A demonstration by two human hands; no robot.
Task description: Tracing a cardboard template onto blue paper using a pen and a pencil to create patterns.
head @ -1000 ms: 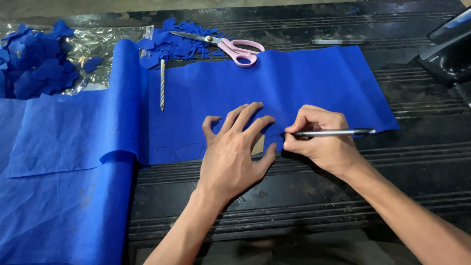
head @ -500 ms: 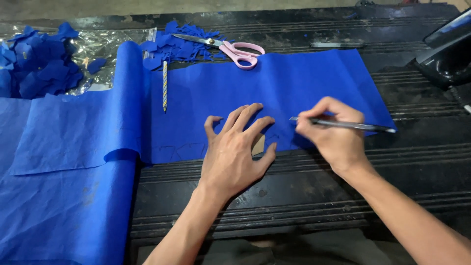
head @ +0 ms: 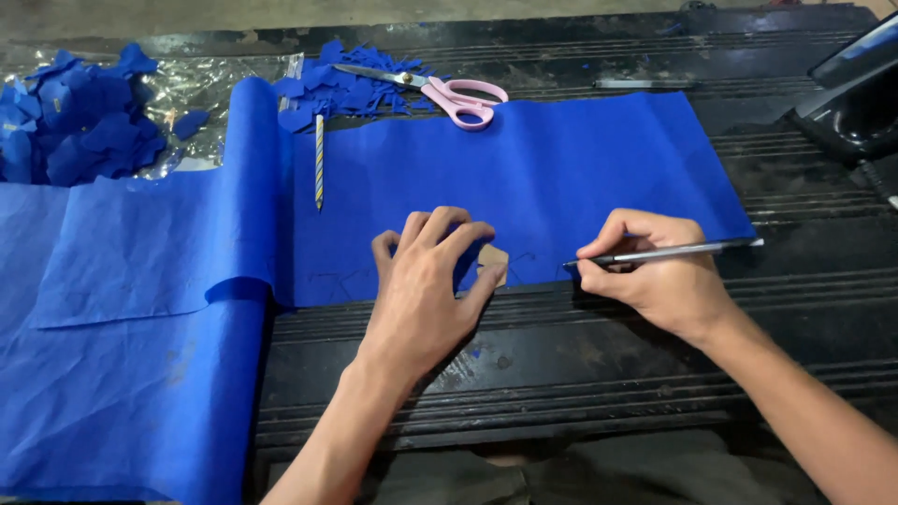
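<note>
Blue fabric [head: 561,178] is lying flat on the dark ribbed table [head: 655,374], spreading away from both my hands, its near edge running just under my fingertips. I am pressing my left hand [head: 426,290] down on it, fingers spread and flat, pinning a small tan template [head: 493,262] that is peeking out between my thumb and forefinger. I am pinching a slim pen [head: 669,251] in my right hand [head: 655,276], fingers closed tight round the barrel, its tip pointing towards my left hand and touching the fabric's near edge just beside the template. Beyond my left hand a striped pencil [head: 319,161] is lying on the fabric, next to the raised fold. Farther off, pink-handled scissors [head: 449,93] are resting at the fabric's far edge among blue offcuts [head: 346,89]. Well off to the left of my left hand, a heap of cut blue pieces [head: 75,122] is sitting on clear plastic.
</note>
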